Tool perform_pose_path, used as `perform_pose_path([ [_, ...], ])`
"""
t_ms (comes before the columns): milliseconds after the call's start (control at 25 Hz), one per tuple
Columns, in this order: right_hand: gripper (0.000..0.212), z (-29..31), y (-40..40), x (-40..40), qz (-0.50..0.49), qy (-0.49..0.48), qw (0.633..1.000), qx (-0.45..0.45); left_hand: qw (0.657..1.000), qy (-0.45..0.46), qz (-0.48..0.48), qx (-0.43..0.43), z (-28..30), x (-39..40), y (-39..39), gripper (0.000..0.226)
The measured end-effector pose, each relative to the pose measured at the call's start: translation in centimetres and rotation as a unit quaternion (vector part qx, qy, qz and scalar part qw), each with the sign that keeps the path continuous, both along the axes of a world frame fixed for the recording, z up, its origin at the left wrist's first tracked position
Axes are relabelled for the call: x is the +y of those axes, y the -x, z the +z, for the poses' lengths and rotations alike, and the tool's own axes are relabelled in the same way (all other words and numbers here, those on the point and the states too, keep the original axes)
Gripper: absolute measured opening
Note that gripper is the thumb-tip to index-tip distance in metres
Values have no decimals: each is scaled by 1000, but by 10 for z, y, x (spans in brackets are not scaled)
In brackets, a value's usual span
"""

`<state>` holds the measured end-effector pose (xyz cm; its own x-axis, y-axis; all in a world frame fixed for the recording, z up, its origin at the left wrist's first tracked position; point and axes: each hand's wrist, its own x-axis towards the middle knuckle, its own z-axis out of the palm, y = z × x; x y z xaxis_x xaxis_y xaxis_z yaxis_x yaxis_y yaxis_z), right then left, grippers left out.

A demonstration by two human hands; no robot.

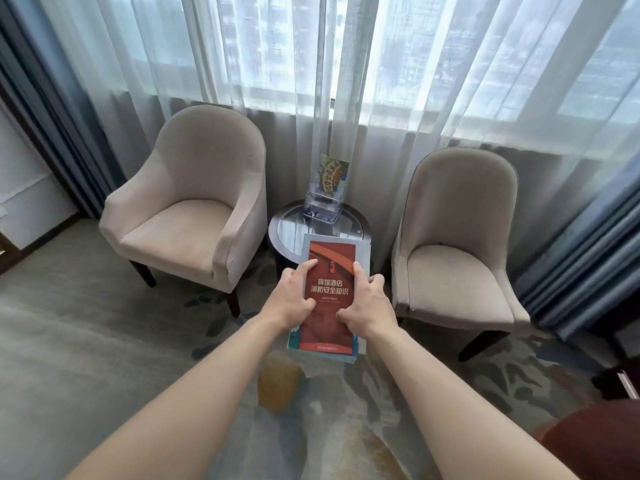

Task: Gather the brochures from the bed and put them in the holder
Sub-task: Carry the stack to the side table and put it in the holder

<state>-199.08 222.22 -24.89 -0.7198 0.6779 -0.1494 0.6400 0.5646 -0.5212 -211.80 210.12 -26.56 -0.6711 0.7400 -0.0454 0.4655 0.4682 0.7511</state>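
I hold a stack of brochures [329, 271] out in front of me with both hands, a red one with white lettering on top and pale blue ones under it. My left hand [292, 296] grips the stack's left edge, thumb on the cover. My right hand [367, 301] grips the right edge the same way. Beyond the stack, a clear plastic holder [322, 206] stands on a small round glass-topped table [284, 223], with one green and yellow brochure [331, 176] upright in it. The bed is out of view.
Two beige armchairs flank the table, one on the left [187, 216] and one on the right [457, 258]. Sheer curtains [346, 81] cover the window behind. Patterned carpet [104, 341] spreads below. A dark red surface [602, 441] shows at the bottom right.
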Motion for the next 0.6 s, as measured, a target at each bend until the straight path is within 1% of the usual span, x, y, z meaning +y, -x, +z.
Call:
perform_pose_path([
  [200, 102, 1, 93, 43, -9, -2, 1000, -4, 1000, 1, -5, 0, -1, 43, 96, 77],
  [360, 102, -1, 147, 76, -3, 6, 1000, -2, 1000, 14, -3, 1, -8, 80, 152, 77],
  [600, 99, -18, 230, 148, 8, 15, 1000, 1, 1000, 24, -5, 7, -28, 149, 235, 75],
])
